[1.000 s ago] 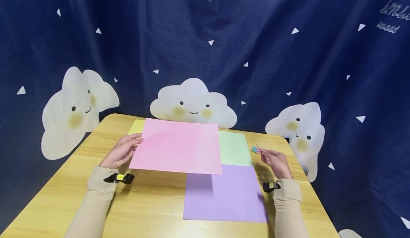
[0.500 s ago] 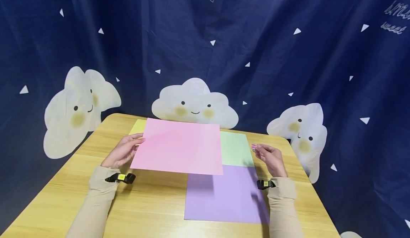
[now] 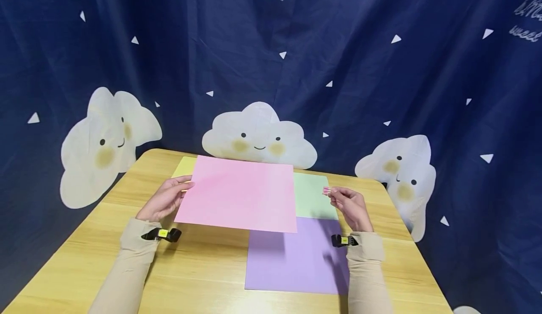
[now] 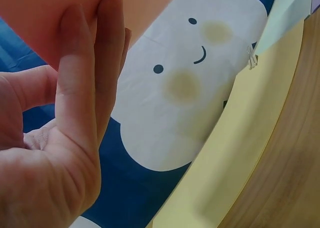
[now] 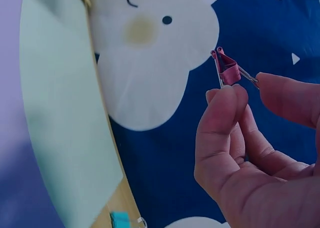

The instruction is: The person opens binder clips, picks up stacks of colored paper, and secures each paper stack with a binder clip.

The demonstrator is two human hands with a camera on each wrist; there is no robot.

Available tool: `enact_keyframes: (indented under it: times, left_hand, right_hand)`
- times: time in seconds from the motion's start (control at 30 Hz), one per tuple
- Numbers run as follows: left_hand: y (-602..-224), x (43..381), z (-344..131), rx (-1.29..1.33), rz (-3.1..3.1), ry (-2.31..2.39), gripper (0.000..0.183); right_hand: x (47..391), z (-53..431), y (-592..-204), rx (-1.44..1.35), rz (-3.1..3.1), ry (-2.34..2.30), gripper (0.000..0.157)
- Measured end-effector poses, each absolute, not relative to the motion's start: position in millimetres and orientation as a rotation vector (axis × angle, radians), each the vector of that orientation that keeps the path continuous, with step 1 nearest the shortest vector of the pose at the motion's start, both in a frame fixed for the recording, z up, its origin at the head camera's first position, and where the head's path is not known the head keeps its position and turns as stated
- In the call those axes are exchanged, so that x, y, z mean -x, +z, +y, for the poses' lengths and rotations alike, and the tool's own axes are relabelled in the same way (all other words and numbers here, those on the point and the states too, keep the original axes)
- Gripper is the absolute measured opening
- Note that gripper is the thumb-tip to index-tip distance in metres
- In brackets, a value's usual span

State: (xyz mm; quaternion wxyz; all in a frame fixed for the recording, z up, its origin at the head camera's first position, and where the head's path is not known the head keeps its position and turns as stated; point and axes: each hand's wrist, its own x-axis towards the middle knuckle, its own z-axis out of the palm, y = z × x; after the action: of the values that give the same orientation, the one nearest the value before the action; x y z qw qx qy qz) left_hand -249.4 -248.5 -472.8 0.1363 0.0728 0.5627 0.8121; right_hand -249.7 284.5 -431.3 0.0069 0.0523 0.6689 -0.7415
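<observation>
L hand pinches pink paper sht at L edge; R hand pinches pink binder clip by handles.

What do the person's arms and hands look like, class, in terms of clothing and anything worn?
Both arms wear long beige sleeves. Around each wrist is a black band with a small yellow label, its lettering too small to read. The left hand and right hand are ungloved.
</observation>
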Motion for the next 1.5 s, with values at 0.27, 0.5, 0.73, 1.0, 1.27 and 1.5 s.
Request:
enact_keyframes:
  times: [0.27, 0.5, 0.73, 1.0, 1.27, 1.5]
  left_hand:
    - [-473, 251, -245, -0.178, 1.659, 2.331, 0.031]
    - [-472, 252, -243, -0.154, 1.673, 2.323, 0.033]
    - [-474, 251, -243, -0.151, 1.645, 2.333, 0.03]
    - [-474, 251, -242, -0.14, 1.64, 2.332, 0.031]
    - [-470, 250, -236, -0.155, 1.627, 2.325, 0.025]
    - [-470, 251, -233, -0.165, 1.617, 2.32, 0.025]
  right_hand:
    - [251, 273, -431, -0.146, 1.984, -2.376, 0.008]
    - [254, 265, -432, -0.086, 1.925, -2.37, 0.013]
    - [256, 256, -433, -0.07, 1.906, -2.333, 0.022]
    - [256, 249, -434, -0.007, 1.852, -2.338, 0.025]
    - [255, 242, -434, 0.02, 1.837, -2.31, 0.023]
    - [256, 237, -435, 0.001, 1.846, -2.283, 0.025]
